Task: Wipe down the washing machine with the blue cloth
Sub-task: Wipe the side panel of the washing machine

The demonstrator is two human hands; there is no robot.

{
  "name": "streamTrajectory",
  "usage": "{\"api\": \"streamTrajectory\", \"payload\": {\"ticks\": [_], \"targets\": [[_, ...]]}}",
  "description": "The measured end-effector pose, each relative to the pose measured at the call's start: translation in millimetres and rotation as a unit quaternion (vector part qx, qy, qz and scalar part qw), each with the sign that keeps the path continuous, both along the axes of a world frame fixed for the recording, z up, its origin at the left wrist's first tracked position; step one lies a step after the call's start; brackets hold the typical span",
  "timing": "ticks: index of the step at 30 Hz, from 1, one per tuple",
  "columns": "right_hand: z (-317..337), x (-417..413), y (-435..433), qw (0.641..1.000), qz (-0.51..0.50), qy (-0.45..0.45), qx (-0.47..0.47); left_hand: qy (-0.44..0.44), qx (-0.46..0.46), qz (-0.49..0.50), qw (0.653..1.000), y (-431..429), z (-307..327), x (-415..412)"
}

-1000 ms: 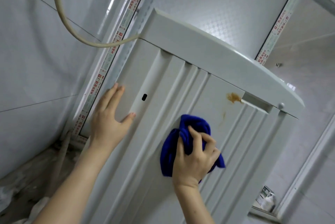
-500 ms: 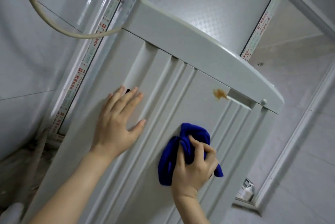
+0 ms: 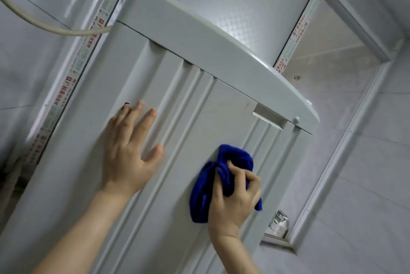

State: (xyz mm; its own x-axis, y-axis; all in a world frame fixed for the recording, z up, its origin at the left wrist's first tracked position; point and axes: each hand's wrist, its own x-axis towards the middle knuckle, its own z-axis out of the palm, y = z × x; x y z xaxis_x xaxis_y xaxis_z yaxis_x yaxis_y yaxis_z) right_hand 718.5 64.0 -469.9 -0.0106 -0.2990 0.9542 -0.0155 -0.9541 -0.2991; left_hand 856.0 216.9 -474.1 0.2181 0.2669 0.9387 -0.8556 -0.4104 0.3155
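A cream hose (image 3: 55,30) is curving in from the left to the ribbed pale-grey washing machine (image 3: 177,105), beside a tape-marked frame (image 3: 72,78). The left hand (image 3: 128,156) is lying flat on the panel, fingers straight and spread. The right hand (image 3: 233,200) is gripping the bunched blue cloth (image 3: 224,169), pressing it against the panel below the recessed handle slot (image 3: 268,118)

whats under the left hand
The left hand lies flat on the pale grey ribbed washing machine panel; a small black hole peeks past its fingers. Panel beneath the palm is hidden.
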Motion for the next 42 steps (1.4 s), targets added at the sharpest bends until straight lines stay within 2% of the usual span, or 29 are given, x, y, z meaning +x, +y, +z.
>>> {"api": "streamTrajectory", "payload": {"ticks": [2,6,8,11,13,15,17,21,23,25,27,29,31,33,35,38,40,42], "targets": [[34,3,-5,1.0,0.004,-0.014,0.007,0.001,0.002,0.024,1.0,-4,3,-1],[142,21,-7,0.995,-0.014,-0.097,0.029,-0.004,0.019,0.065,0.998,-7,1,1],[158,27,-9,0.994,-0.012,-0.11,0.012,-0.006,0.021,0.072,0.997,-8,0,2],[109,20,-13,0.996,-0.011,-0.082,-0.032,-0.007,0.017,0.079,0.997,-10,0,3],[53,9,-15,0.998,-0.021,-0.018,-0.061,-0.008,0.012,0.085,0.996,-11,0,3],[28,-1,-14,0.996,-0.01,0.032,-0.084,-0.007,0.007,0.089,0.996,-12,1,2],[54,3,-16,0.996,-0.002,0.025,-0.088,0.002,0.004,0.09,0.996,-14,2,0],[150,23,-3,0.996,-0.008,-0.084,-0.022,0.005,0.006,0.087,0.996,-13,3,0],[160,31,-1,0.995,-0.012,-0.101,-0.017,0.002,0.008,0.093,0.996,-12,2,0],[131,29,-6,0.995,-0.022,-0.093,-0.026,-0.006,0.015,0.092,0.996,-12,2,-1],[73,18,-16,0.996,-0.028,-0.073,-0.037,-0.018,0.027,0.087,0.996,-14,2,-3],[6,-1,-23,0.999,-0.025,0.001,-0.042,-0.022,0.032,0.08,0.996,-15,3,-5],[-26,-17,-24,0.997,-0.008,0.053,-0.047,-0.029,0.019,0.071,0.997,-19,10,-13],[-1,-17,-30,0.997,0.014,0.044,-0.056,-0.066,0.038,0.055,0.996,-28,20,-23],[62,-10,-31,0.999,0.011,-0.018,-0.028,-0.104,0.087,0.03,0.99,-40,25,-31],[143,1,-32,0.994,-0.017,-0.101,0.024,-0.1,0.118,0.032,0.988,-55,19,-35],[140,2,-39,0.995,-0.035,-0.096,-0.007,-0.098,0.115,0.045,0.987,-58,16,-33],[99,-3,-51,0.995,-0.051,-0.085,-0.033,-0.099,0.11,0.051,0.988,-59,15,-33]]}}
